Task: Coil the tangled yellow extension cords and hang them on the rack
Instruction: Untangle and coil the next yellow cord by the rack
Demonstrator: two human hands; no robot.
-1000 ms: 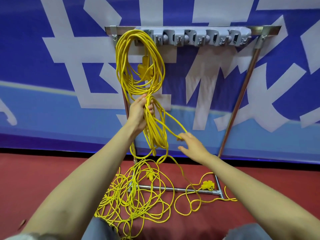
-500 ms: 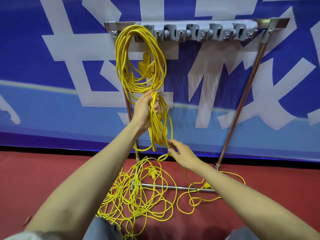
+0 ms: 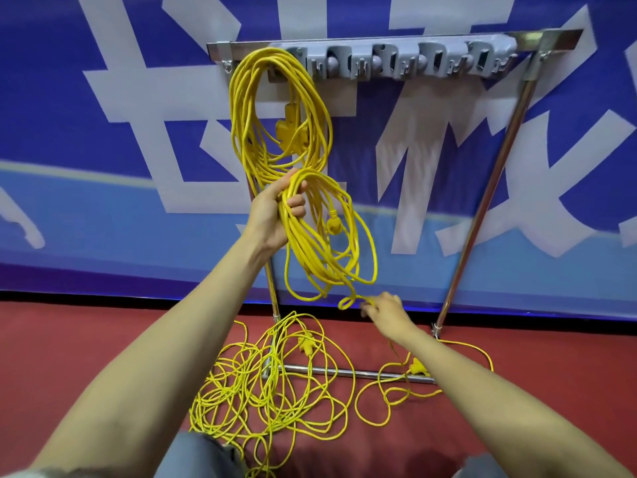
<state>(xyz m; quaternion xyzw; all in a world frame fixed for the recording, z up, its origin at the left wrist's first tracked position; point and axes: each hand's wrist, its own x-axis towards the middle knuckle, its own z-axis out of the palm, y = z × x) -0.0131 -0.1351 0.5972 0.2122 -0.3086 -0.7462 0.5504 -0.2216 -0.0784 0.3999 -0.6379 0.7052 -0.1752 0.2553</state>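
Observation:
One coiled yellow cord (image 3: 255,108) with its socket block hangs from the left end of the metal rack (image 3: 386,37). My left hand (image 3: 272,212) grips the top of a second, part-wound coil (image 3: 320,250) just below it; a plug dangles inside the loops. My right hand (image 3: 384,310) pinches the loose strand (image 3: 348,301) that trails from that coil, lower right of it. A tangled heap of yellow cord (image 3: 262,391) lies on the red floor around the rack's left foot. A yellow socket end (image 3: 417,367) lies by the base bar.
Grey plastic hooks (image 3: 406,62) run along the rack's top bar, bare to the right of the hung coil. The rack's slanted right leg (image 3: 482,208) and its floor bar (image 3: 344,372) stand before a blue and white banner. My knees show at the bottom edge.
My right hand has moved down and right along the strand. The held coil hangs in wider loops than before, and the left hand holds at about the same height.

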